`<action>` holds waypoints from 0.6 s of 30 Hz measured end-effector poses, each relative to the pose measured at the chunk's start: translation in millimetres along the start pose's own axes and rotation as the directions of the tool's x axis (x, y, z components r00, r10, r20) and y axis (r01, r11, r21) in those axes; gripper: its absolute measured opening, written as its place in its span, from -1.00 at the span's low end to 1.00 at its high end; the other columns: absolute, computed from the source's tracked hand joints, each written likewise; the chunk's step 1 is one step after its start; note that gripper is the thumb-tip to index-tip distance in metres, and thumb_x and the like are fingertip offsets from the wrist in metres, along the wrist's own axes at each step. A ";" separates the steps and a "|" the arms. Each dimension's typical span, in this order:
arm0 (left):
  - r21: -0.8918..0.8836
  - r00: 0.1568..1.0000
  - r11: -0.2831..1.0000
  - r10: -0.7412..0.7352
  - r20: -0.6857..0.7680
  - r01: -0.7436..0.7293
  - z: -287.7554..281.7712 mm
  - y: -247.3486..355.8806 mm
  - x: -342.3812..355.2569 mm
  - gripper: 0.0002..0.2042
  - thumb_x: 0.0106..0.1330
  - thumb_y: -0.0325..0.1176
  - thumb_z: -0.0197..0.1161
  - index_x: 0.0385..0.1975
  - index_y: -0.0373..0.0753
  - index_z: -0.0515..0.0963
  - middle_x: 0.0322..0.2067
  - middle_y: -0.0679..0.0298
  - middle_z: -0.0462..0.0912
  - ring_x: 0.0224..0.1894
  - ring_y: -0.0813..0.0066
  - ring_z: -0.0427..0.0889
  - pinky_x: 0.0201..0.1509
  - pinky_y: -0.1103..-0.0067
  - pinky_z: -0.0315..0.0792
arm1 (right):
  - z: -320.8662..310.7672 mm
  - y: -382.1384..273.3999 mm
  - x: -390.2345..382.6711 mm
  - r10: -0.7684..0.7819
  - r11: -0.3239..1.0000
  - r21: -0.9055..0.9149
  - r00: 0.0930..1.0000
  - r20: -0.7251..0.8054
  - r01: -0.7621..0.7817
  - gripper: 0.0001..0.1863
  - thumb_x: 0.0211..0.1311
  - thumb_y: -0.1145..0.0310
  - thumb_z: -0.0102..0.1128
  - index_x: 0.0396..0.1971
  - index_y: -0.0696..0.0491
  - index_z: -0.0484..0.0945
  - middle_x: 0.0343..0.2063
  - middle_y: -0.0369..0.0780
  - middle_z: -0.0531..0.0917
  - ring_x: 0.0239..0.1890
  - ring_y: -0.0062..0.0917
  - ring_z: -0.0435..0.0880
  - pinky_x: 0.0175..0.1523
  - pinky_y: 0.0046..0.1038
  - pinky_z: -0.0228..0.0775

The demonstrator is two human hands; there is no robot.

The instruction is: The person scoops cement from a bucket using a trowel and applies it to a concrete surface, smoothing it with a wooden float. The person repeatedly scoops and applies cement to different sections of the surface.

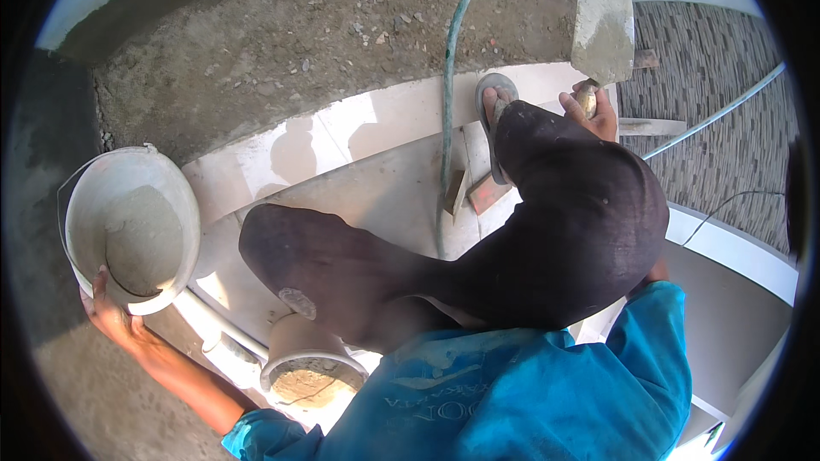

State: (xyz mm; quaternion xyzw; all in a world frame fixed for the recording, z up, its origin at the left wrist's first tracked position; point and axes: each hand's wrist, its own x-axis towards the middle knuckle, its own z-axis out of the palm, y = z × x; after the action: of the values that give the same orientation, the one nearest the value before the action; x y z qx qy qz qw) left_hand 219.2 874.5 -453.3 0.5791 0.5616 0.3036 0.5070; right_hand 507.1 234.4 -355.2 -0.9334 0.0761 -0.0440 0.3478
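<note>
At the far left, my left hand (107,312) grips the lower rim of a pale bucket (75,230) with wet grey mortar (145,230) inside. At upper right, my right hand (598,119) is closed on the wooden handle of a steel trowel (602,21), whose wide blade is raised and smeared with grey mortar. Below my legs a second bucket (278,371) holds a tan-grey material. My sandalled foot (495,94) rests beside the pale tile edge.
A rough dirt strip (256,34) with small stones runs along a wall. Two hoses (448,68) cross the scene. Tile pieces (489,195) lie near my foot, a white pipe (222,324) at lower left. A mosaic-patterned surface (709,171) and white shelving (735,333) are on the right.
</note>
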 end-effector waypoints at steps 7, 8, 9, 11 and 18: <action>0.084 0.998 0.996 0.006 -0.059 -0.001 -11.8 4.0 1.8 -0.45 0.19 -0.47 0.32 0.22 -0.51 0.45 0.05 -0.02 0.60 0.01 0.16 0.61 0.11 0.34 0.49 | 13.8 44.1 73.0 0.168 0.984 0.086 0.976 -0.142 -0.157 -0.71 0.22 0.35 0.41 -0.14 0.09 0.53 -0.48 -0.32 0.55 -0.52 -0.69 0.48 -0.44 -0.53 0.29; 0.082 0.999 0.997 -0.003 -0.052 0.008 -16.9 0.6 5.5 -0.44 0.19 -0.47 0.32 0.23 -0.51 0.44 0.07 -0.02 0.59 0.02 0.15 0.61 0.12 0.32 0.50 | 23.4 52.3 85.9 0.188 0.975 0.140 0.974 -0.126 -0.170 -0.72 0.23 0.35 0.41 -0.15 0.08 0.52 -0.48 -0.32 0.54 -0.52 -0.68 0.49 -0.46 -0.53 0.30; 0.092 0.999 0.996 -0.001 -0.050 0.006 -20.9 4.2 6.1 -0.44 0.19 -0.47 0.32 0.23 -0.51 0.43 0.09 -0.03 0.57 0.04 0.14 0.61 0.13 0.30 0.50 | 36.3 67.3 99.0 0.218 0.959 0.204 0.971 -0.099 -0.195 -0.72 0.24 0.34 0.40 -0.17 0.08 0.51 -0.49 -0.32 0.53 -0.52 -0.67 0.50 -0.47 -0.53 0.32; 0.103 0.998 0.993 -0.055 -0.028 0.057 -22.6 -10.8 7.3 -0.42 0.21 -0.46 0.31 0.26 -0.51 0.40 0.16 -0.05 0.53 0.10 0.09 0.59 0.17 0.25 0.50 | 35.2 84.8 138.3 0.324 0.928 0.216 0.943 -0.071 -0.302 -0.73 0.25 0.33 0.39 -0.18 0.06 0.48 -0.47 -0.32 0.52 -0.52 -0.64 0.51 -0.51 -0.50 0.36; 0.264 0.980 0.964 0.037 -0.193 0.016 -39.8 8.7 -1.2 -0.50 0.29 -0.53 0.24 0.25 -0.52 0.39 0.15 0.00 0.54 0.11 0.16 0.60 0.15 0.30 0.55 | 115.8 195.7 239.2 0.463 0.843 0.195 0.860 0.215 -0.502 -0.77 0.30 0.33 0.33 -0.19 0.04 0.46 -0.45 -0.30 0.53 -0.57 -0.63 0.50 -0.57 -0.51 0.39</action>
State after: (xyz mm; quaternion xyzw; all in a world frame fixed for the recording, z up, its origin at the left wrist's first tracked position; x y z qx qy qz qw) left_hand 185.3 884.4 -433.0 0.6116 0.6413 0.2844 0.3657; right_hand 736.4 121.5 -564.0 -0.8343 0.2749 0.1108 0.4649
